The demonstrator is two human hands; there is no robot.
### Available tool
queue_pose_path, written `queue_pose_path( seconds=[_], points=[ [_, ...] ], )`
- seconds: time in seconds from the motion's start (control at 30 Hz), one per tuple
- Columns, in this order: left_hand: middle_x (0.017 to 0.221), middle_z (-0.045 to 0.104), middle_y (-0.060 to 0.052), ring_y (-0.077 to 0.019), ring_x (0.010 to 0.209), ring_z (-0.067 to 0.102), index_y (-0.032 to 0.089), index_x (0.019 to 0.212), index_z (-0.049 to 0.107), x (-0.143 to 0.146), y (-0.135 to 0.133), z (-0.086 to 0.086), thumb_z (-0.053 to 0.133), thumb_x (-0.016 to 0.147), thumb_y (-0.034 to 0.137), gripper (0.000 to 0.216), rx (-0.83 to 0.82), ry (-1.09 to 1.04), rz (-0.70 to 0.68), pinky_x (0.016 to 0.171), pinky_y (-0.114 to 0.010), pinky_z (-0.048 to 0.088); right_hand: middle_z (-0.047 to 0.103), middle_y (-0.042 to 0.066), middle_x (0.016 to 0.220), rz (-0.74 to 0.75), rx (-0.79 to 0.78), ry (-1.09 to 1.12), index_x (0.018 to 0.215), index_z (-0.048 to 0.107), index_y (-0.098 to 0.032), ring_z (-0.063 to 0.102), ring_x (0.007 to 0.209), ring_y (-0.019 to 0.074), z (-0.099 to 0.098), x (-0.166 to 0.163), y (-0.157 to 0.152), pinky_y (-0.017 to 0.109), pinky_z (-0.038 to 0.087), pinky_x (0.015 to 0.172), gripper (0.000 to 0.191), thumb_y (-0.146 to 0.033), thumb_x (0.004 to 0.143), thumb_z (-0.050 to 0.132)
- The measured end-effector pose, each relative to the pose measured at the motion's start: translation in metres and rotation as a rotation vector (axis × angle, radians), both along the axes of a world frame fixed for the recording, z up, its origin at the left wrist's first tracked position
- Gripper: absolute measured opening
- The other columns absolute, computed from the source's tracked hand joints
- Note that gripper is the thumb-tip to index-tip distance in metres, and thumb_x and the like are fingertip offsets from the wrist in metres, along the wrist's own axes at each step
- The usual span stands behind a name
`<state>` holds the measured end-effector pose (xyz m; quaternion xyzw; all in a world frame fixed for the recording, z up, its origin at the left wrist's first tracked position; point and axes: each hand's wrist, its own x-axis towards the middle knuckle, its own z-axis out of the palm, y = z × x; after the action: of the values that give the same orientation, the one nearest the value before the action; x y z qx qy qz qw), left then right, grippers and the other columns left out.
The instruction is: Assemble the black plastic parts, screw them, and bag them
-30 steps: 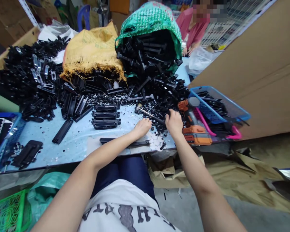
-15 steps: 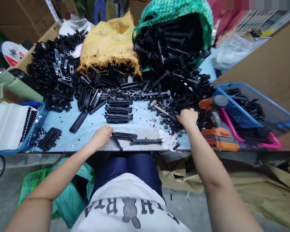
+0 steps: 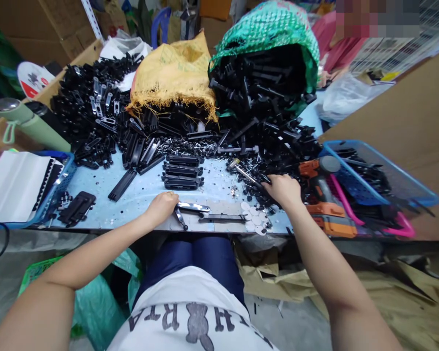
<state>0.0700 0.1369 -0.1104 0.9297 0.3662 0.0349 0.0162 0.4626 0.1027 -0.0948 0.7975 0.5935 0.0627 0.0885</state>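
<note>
My left hand [image 3: 163, 208] is closed on one end of a black plastic part [image 3: 193, 207] at the table's front edge. A short dark arm [image 3: 181, 219] angles down from the same end. Beside it lies another long black part [image 3: 223, 217]. My right hand [image 3: 284, 189] has its fingers curled at the grip end of a hammer [image 3: 245, 174]; the hammer's head rests among small black pieces and metal pins. The fingertips are partly hidden. White round discs [image 3: 254, 217] lie between the hands. Behind my left hand is a stack of black parts [image 3: 183, 171].
An orange cordless drill [image 3: 325, 195] and a blue basket [image 3: 384, 170] stand on the right. Heaps of black parts [image 3: 84, 97], a yellow sack [image 3: 173, 73] and a green sack [image 3: 270, 29] fill the back. A co-worker's sleeve [image 3: 324, 36] shows behind.
My right hand has shifted slightly left along the hammer's grip. My left hand still holds the black part, which now catches more light. The whole view has shifted a little.
</note>
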Motion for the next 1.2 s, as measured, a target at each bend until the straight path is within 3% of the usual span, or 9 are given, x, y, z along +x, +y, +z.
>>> queue_pose_path(
  seconds=[0.1, 0.23, 0.4, 0.53, 0.7, 0.9, 1.03, 1.2],
  points=[
    [0.076, 0.063, -0.010, -0.0206, 0.074, 0.062, 0.010, 0.094, 0.061, -0.008, -0.004, -0.031, 0.044, 0.090, 0.018, 0.020, 0.143, -0.184, 0.014, 0.068, -0.032, 0.051, 0.065, 0.010, 0.096, 0.051, 0.137, 0.165, 0.108, 0.061, -0.018, 0.055, 0.092, 0.0227, 0.002, -0.027, 0.011, 0.031, 0.040, 0.072, 0.033, -0.037, 0.088, 0.044],
    [0.087, 0.066, -0.011, -0.0190, 0.081, 0.064, 0.012, 0.103, 0.060, -0.014, -0.007, -0.057, 0.040, 0.091, 0.017, 0.023, 0.194, -0.357, -0.055, 0.074, -0.032, 0.053, 0.063, 0.009, 0.104, 0.151, 0.182, 0.295, 0.107, 0.061, -0.018, 0.051, 0.101, 0.0218, -0.007, -0.053, 0.060, 0.030, 0.039, 0.079, 0.031, -0.032, 0.089, 0.041],
    [0.095, 0.067, -0.010, -0.0181, 0.088, 0.064, 0.013, 0.104, 0.059, -0.012, -0.014, -0.057, 0.042, 0.091, 0.018, 0.022, 0.213, -0.479, 0.000, 0.079, -0.031, 0.054, 0.059, 0.018, 0.110, 0.194, 0.114, 0.246, 0.107, 0.060, -0.008, 0.046, 0.106, 0.0262, -0.022, -0.085, 0.126, 0.035, 0.035, 0.084, 0.031, -0.019, 0.089, 0.037],
    [0.094, 0.067, -0.009, -0.0172, 0.088, 0.064, 0.013, 0.106, 0.059, -0.013, -0.027, -0.056, 0.045, 0.090, 0.016, 0.021, 0.229, -0.573, 0.065, 0.081, -0.031, 0.054, 0.061, 0.022, 0.103, 0.212, 0.072, 0.242, 0.097, 0.061, -0.003, 0.049, 0.102, 0.0273, -0.030, -0.100, 0.143, 0.040, 0.032, 0.086, 0.032, -0.007, 0.086, 0.031],
    [0.094, 0.067, -0.010, -0.0172, 0.088, 0.063, 0.012, 0.105, 0.059, -0.014, -0.036, -0.059, 0.048, 0.088, 0.015, 0.020, 0.234, -0.627, 0.124, 0.082, -0.031, 0.054, 0.062, 0.016, 0.102, 0.247, 0.040, 0.277, 0.110, 0.056, -0.007, 0.054, 0.095, 0.0238, -0.030, -0.094, 0.113, 0.033, 0.037, 0.082, 0.029, -0.018, 0.088, 0.040],
    [0.095, 0.066, -0.010, -0.0175, 0.091, 0.063, 0.014, 0.106, 0.059, -0.015, -0.037, -0.060, 0.047, 0.089, 0.016, 0.021, 0.163, -0.636, 0.150, 0.084, -0.032, 0.053, 0.058, 0.011, 0.099, 0.518, 0.197, 0.619, 0.112, 0.057, -0.015, 0.055, 0.091, 0.0198, -0.005, -0.115, 0.021, 0.032, 0.043, 0.082, 0.031, -0.027, 0.091, 0.037],
    [0.097, 0.066, -0.010, -0.0185, 0.094, 0.062, 0.016, 0.108, 0.059, -0.016, -0.038, -0.061, 0.044, 0.090, 0.019, 0.024, 0.106, -0.627, 0.187, 0.085, -0.034, 0.053, 0.059, 0.007, 0.089, 0.635, 0.050, 0.772, 0.100, 0.061, -0.018, 0.057, 0.082, 0.0164, 0.002, -0.139, -0.025, 0.028, 0.045, 0.076, 0.024, -0.025, 0.092, 0.039],
    [0.096, 0.066, -0.010, -0.0181, 0.093, 0.062, 0.015, 0.108, 0.058, -0.016, -0.038, -0.062, 0.044, 0.090, 0.019, 0.023, 0.135, -0.617, 0.171, 0.085, -0.033, 0.053, 0.057, 0.007, 0.088, 0.624, -0.074, 0.585, 0.091, 0.062, -0.017, 0.057, 0.074, 0.0137, 0.003, -0.157, -0.034, 0.024, 0.042, 0.068, 0.021, -0.016, 0.090, 0.041]
  ],
)
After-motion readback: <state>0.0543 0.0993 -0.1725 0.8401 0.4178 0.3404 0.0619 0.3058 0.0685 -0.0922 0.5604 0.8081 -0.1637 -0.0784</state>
